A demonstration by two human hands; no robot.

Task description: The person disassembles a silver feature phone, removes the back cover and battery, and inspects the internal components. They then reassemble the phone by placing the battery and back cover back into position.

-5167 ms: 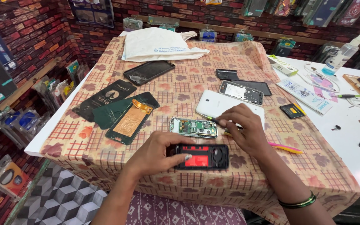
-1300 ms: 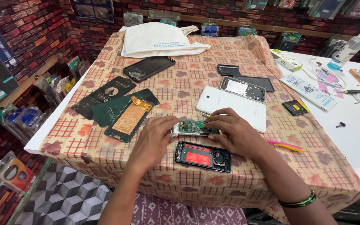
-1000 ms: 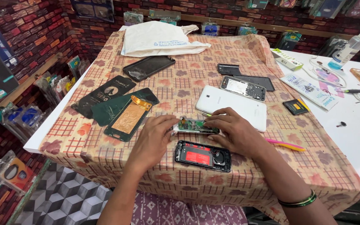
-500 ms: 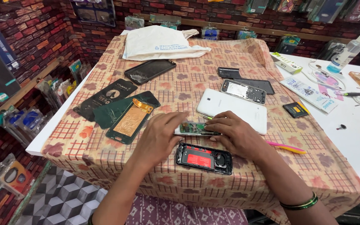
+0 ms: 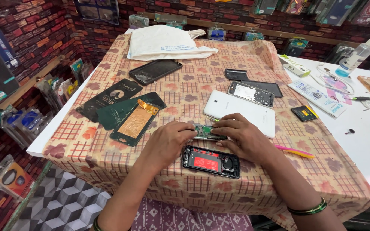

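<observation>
A green phone circuit board (image 5: 206, 132) lies on the patterned cloth (image 5: 108, 158), pinched from both sides. My left hand (image 5: 168, 139) grips its left end and my right hand (image 5: 240, 137) covers its right end. Just in front of them rests an opened black phone frame (image 5: 210, 161) with a red inner part. A white tablet back (image 5: 240, 112) lies right behind my right hand. Part of the board is hidden under my fingers.
Left of my hands lie a screen panel with a copper back (image 5: 134, 120) and dark glass covers (image 5: 108, 99). Farther back are a black phone (image 5: 155, 71), a phone frame (image 5: 250, 93), a white cloth bag (image 5: 163, 42). A pink tool (image 5: 294, 150) and a small battery (image 5: 303, 113) lie at right.
Five seconds ago my left hand rested on the black phone frame. Both hands have since moved up onto the green circuit board and hold it there; over the last second they hardly moved.
</observation>
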